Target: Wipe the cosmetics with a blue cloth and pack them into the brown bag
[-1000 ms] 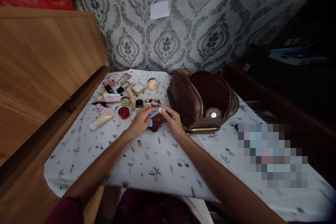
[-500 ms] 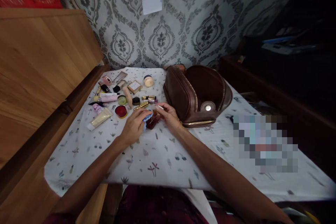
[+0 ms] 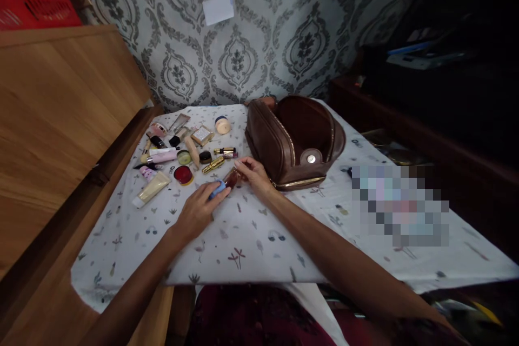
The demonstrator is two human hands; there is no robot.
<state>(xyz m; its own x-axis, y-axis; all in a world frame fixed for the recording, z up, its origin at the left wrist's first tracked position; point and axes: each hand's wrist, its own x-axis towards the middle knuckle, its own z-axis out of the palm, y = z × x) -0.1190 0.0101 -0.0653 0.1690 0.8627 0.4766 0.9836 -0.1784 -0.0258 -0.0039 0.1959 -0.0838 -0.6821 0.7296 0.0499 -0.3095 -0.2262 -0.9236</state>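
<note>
My left hand [image 3: 197,206] has its fingers closed on a small light-blue cloth [image 3: 218,189], pressed against the side of a reddish-brown translucent bottle [image 3: 232,178]. The bottle lies tilted low over the table. My right hand [image 3: 254,175] pinches its upper end between thumb and fingers. Just behind the bottle lie a gold tube [image 3: 213,165] and a short black-and-gold tube [image 3: 225,151]. A round red-lidded jar [image 3: 184,174] sits left of them, beside a small black jar [image 3: 205,157].
A brown leather bag [image 3: 267,143] stands unzipped right of my hands. More cosmetics, including a cream tube [image 3: 151,190], a glittery compact [image 3: 202,135] and a pale jar [image 3: 223,125], lie at the left. A blurred-out item [image 3: 399,205] rests on the patterned tablecloth [image 3: 259,259].
My left hand has shifted down and left along the bottle with the blue cloth. The bottle has tilted, and more of it shows between my hands. The whole view has turned slightly.
</note>
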